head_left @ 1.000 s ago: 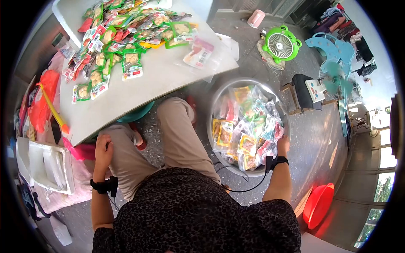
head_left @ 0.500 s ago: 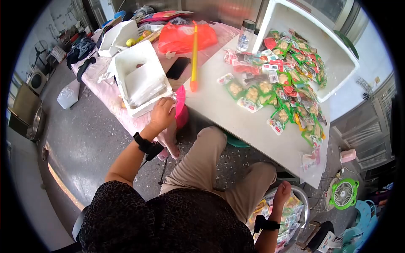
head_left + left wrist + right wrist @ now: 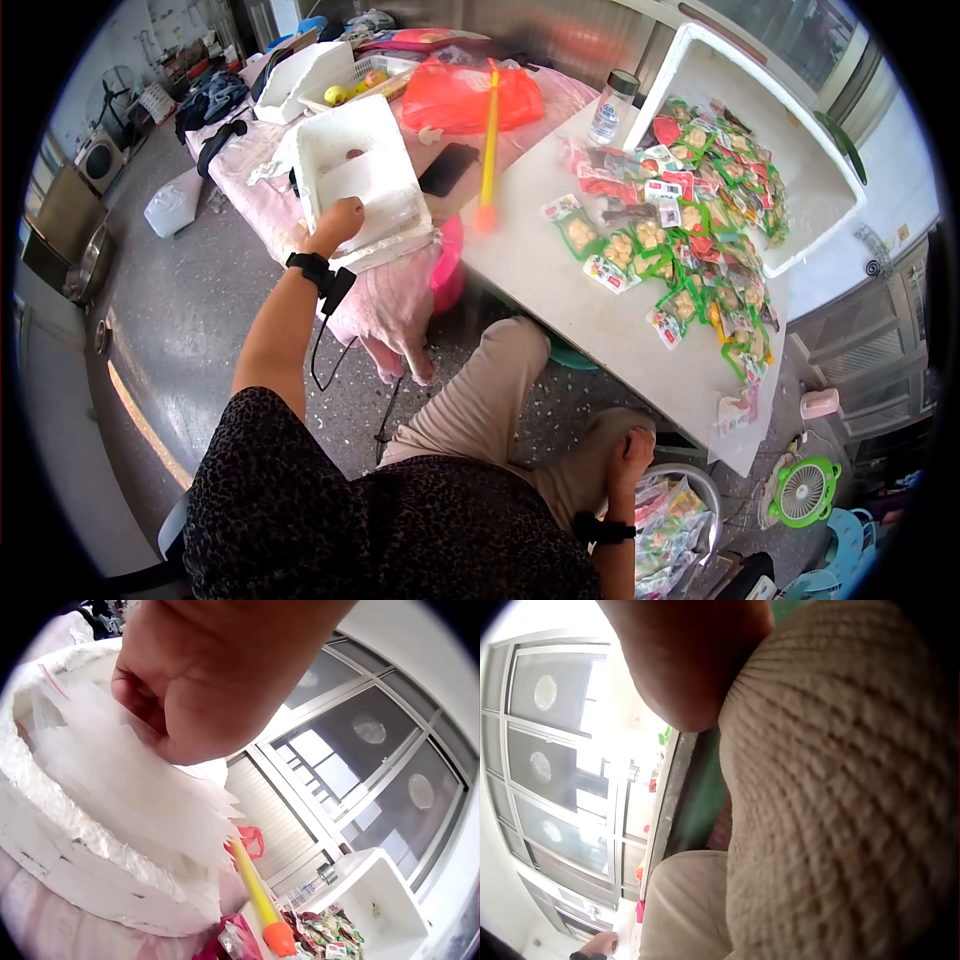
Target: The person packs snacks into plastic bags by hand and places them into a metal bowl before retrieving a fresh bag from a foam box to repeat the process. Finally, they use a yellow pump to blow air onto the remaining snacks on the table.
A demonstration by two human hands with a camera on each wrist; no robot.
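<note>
My left hand (image 3: 336,226) reaches over the near left rim of a white foam box (image 3: 398,246). Inside lies a stack of translucent plastic bags (image 3: 120,780), one with a red zip line. In the left wrist view the fingers are curled, and thumb and fingers pinch the upper edge of the bags; the fingertips are partly hidden. My right hand (image 3: 630,456) rests loosely curled on the right knee of the beige trousers (image 3: 595,465), beside a metal basin (image 3: 711,500) of packed food pouches.
On the white table (image 3: 560,310) lie many snack packets (image 3: 690,250), spilling from a tipped foam box (image 3: 835,225). A bottle (image 3: 612,108) and a yellow stick (image 3: 490,150) with an orange end are near the left side. A phone (image 3: 448,170) lies beside the bag box. A green fan (image 3: 805,492) stands at right.
The head view swung left toward the foam box. My left hand went from the thigh to the box's near edge, then over its inside. My right hand left the basin and came onto the knee.
</note>
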